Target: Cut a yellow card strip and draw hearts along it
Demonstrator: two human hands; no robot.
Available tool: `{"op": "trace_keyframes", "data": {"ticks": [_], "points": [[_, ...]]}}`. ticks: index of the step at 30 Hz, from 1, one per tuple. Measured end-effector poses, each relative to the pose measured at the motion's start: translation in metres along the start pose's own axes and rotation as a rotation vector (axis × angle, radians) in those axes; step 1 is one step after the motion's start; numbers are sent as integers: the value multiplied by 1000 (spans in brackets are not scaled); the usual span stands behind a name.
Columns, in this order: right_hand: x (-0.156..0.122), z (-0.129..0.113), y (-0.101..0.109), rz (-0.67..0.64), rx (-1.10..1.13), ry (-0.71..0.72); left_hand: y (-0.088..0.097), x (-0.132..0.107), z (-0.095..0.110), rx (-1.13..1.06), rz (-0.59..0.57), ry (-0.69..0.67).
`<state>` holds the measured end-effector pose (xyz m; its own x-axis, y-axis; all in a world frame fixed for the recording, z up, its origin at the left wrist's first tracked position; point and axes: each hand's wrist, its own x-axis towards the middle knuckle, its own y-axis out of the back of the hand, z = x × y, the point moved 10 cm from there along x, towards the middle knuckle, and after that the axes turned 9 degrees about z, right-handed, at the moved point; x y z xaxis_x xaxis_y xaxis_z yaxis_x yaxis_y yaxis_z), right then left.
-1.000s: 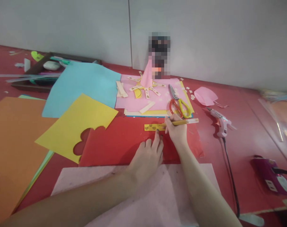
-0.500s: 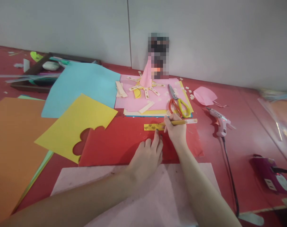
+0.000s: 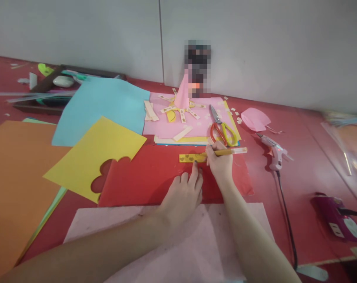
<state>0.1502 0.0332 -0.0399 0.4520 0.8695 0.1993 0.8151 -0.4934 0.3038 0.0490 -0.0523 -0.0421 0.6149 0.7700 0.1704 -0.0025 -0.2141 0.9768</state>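
Observation:
A narrow yellow paper strip (image 3: 187,158) with small dark heart marks lies on a red sheet (image 3: 149,177). My right hand (image 3: 221,162) is closed round a yellow pen (image 3: 229,151), whose tip rests on the strip's right end. My left hand (image 3: 182,196) lies flat on the red sheet with fingers stretched out, its fingertips touching the strip's lower edge. A pale pink sheet (image 3: 196,243) lies under both forearms.
Orange-and-yellow scissors (image 3: 224,131) and a pink paper cone (image 3: 182,96) sit on a pink sheet behind. A glue gun (image 3: 275,154) with its cord lies to the right, a purple box (image 3: 337,220) further right. Yellow (image 3: 98,153), blue (image 3: 101,106) and orange (image 3: 16,177) sheets spread left.
Almost nothing has moved. My right hand with the pen has shifted only slightly along the strip; my left hand stays flat in place.

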Motion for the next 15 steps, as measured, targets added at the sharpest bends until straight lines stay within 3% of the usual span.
{"op": "trace_keyframes", "data": {"ticks": [15], "points": [[-2,-6,-2,-28,-37,12,1,0,-1,-31,-18,7]]}}
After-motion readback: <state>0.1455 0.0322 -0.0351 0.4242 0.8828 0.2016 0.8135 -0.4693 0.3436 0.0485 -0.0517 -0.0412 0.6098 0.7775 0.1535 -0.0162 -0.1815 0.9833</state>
